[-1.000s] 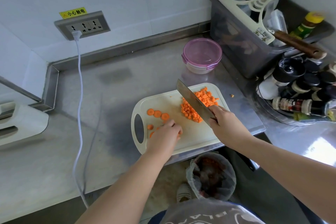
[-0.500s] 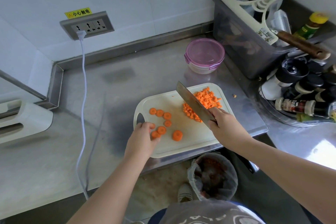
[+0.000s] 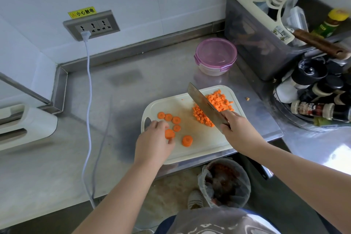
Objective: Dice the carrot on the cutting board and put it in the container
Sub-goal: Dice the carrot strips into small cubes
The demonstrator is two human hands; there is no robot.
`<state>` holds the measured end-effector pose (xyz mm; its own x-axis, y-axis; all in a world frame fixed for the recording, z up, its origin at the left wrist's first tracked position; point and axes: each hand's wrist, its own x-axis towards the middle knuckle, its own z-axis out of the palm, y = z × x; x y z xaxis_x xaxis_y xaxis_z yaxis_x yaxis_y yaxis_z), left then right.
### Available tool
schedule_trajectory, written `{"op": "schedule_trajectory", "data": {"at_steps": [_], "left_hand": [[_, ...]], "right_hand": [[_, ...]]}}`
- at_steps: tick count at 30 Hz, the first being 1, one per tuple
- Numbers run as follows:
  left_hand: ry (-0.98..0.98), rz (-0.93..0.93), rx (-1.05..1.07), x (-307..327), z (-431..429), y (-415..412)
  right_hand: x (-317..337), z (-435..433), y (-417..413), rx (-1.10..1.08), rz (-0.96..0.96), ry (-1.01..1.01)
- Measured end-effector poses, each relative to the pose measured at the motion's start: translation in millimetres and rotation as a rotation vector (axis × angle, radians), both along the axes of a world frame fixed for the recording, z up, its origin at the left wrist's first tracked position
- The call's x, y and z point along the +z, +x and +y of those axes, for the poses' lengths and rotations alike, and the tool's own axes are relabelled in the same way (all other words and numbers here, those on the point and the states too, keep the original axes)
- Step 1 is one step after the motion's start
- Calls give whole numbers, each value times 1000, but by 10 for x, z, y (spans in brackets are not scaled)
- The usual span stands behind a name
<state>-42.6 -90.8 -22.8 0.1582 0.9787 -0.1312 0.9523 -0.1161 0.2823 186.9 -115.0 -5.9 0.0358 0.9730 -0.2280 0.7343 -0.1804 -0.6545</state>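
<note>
A white plastic cutting board [image 3: 191,151] with a handle slot at its left end lies on the brushed steel counter [image 3: 133,89], its near edge at the counter's front lip. The left hand [image 3: 153,143] rests over the board's left end. Its fingers curl above and its thumb sits below a thick orange carrot round [image 3: 169,133], pinching it; I cannot tell whether the round still touches the board. 4 thinner carrot slices [image 3: 168,117] lie in a curved row just beyond that hand, near the handle slot. 1 more thick carrot chunk [image 3: 187,141] sits alone on the board just right of the pinched round, apart from it. A heap of small orange carrot dice [image 3: 218,100] covers the board's far right corner.

The right hand [image 3: 237,131] is wrapped tightly round the handle of a broad steel cleaver [image 3: 203,104]; the handle itself is hidden in the fist. The blade slants across the board with its tip toward the far side, passing over the heap. Whether its edge meets the board cannot be told.

Beyond the board's far right corner stands a round clear container with a pink clip-on lid [image 3: 216,57], lid on. 1 stray carrot bit [image 3: 247,99] lies on the counter just right of the board. Farther right are a dark grey plastic bin [image 3: 247,43] and a cluster of black-capped spice bottles [image 3: 311,89]. Below the board's near edge a bag-lined waste bin [image 3: 224,182] stands on the floor.
</note>
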Motion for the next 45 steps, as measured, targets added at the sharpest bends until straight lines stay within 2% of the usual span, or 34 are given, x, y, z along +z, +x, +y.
{"op": "schedule_trajectory", "data": {"at_steps": [4, 12, 15, 20, 25, 33, 35, 38, 41, 45], "left_hand": [[-162, -51, -246, -86, 28, 263], [-280, 4, -310, -116, 86, 314], [-265, 39, -338, -131, 81, 353], [-218, 52, -194, -154, 96, 391], [-201, 89, -177, -135, 77, 429], [-174, -58, -93, -121, 148, 611], [-135, -46, -70, -106, 160, 624], [-64, -39, -166, -79, 157, 676], [-101, -42, -289, -75, 132, 833], [-157, -11, -320, -106, 157, 944]], "right_hand": [[11, 2, 20, -12, -12, 6], [15, -48, 27, 16, -16, -1], [13, -54, -6, 29, -5, -12], [-78, -57, -90, 51, -12, -84], [-226, -84, -136, 55, -32, -127], [-86, -20, -34, -21, -20, -49], [-37, -8, 17, -32, -14, -32], [4, 5, 81, -54, -9, -24], [37, 14, 100, -78, -10, -30], [67, 19, 118, -112, -3, -26]]}}
